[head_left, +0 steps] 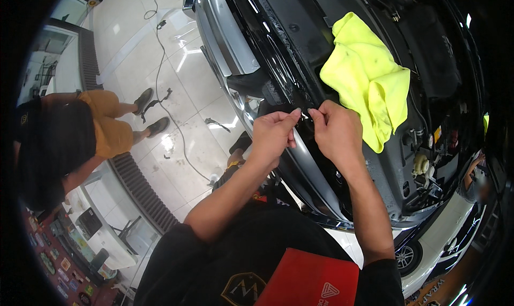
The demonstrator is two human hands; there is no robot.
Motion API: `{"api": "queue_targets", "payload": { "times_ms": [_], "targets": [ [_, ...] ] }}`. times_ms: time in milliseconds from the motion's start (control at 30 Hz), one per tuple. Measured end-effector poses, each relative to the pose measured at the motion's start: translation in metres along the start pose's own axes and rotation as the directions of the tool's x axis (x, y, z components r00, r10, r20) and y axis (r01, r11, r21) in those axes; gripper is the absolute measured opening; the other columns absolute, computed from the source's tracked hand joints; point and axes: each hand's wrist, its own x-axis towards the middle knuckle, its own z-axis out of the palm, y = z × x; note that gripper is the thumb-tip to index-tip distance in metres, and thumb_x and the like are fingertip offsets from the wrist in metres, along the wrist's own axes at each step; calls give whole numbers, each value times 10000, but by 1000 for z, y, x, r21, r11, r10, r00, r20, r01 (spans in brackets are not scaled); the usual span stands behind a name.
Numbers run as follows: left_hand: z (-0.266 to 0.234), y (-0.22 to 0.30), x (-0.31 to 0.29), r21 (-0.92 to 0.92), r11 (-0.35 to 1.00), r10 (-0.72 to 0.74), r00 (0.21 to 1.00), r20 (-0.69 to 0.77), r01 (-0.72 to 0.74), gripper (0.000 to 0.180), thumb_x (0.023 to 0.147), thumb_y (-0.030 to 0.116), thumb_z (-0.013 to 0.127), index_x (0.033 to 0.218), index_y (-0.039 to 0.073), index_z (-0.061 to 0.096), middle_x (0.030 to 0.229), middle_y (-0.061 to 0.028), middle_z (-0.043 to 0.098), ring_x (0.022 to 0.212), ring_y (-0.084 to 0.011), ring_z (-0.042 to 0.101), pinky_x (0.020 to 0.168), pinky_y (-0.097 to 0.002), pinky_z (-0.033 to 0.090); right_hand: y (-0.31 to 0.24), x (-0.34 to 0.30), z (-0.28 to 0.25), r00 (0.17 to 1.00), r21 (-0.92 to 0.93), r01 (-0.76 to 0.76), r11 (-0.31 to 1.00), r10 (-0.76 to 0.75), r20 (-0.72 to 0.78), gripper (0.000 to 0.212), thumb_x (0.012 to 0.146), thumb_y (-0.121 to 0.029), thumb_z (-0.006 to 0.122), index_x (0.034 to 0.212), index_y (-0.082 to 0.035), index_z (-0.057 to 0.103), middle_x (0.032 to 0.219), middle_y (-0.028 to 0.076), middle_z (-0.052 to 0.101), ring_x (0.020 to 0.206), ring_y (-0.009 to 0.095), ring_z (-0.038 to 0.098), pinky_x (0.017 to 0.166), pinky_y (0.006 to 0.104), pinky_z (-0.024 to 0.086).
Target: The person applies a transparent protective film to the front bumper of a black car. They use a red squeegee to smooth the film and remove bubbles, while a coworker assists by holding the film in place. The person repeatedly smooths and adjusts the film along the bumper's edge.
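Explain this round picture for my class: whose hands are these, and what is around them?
No machine is at work here: these are a person's bare left hand and right hand. The one picture comes from a wide fisheye camera worn on their head, looking down, so straight edges bend near the rim. Both hands come close together over the front of a dark car, thumbs against curled fingers; anything pinched there is too small to tell. A yellow cloth lies on the car, beyond the right hand.
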Motion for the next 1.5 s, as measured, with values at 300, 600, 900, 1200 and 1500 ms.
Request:
{"api": "queue_targets", "payload": {
  "times_ms": [300, 600, 900, 1200, 1500],
  "targets": [
    [8, -8, -4, 27, 997, 74, 996, -56, -73, 336, 987, 293, 808, 850, 19, 671, 602, -7, 603, 450, -106, 569, 439, -249, 436, -7, -2, -2, 999, -115, -13, 993, 16, 28, 285, 963, -276, 759, 817, -40, 692, 659, 192, 666, 661, 430, 673, 628, 516, 505],
    [6, -12, -3, 342, 916, 255, 963, -89, -211, 391, 982, 294, 812, 767, -3, 676, 597, -54, 651, 460, -114, 607, 451, -271, 439, -16, -3, -6, 997, -229, -52, 972, 63, 41, 308, 965, -315, 760, 832, -44, 705, 706, 207, 694, 710, 448, 691, 670, 527, 526],
    [1, 4, -7, 767, 340, 741, 657, 138, -545, 180, 897, 221, 820, 1043, 127, 771, 856, -41, 612, 663, -228, 621, 608, -374, 447, -18, -2, -5, 995, -235, -81, 969, 91, 31, 314, 961, -329, 769, 828, -50, 711, 711, 201, 698, 724, 439, 695, 676, 518, 527],
    [-28, 17, 23, 622, -193, 663, 366, 653, -759, 527, 816, 77, 710, 1302, 270, 775, 794, 7, 461, 701, -190, 515, 638, -375, 343, -20, -6, -5, 993, -248, -115, 962, 120, 7, 321, 958, -332, 771, 828, -48, 701, 728, 192, 703, 724, 432, 689, 671, 520, 519],
    [-33, 16, 23, 602, -325, 561, 364, 743, -729, 672, 832, 56, 658, 1473, 259, 674, 850, -17, 455, 777, -196, 526, 699, -371, 351, -9, -22, -9, 992, -90, -121, 989, 119, -31, 326, 949, -320, 793, 828, -42, 675, 666, 158, 664, 625, 385, 658, 612, 470, 501]
  ]
}}
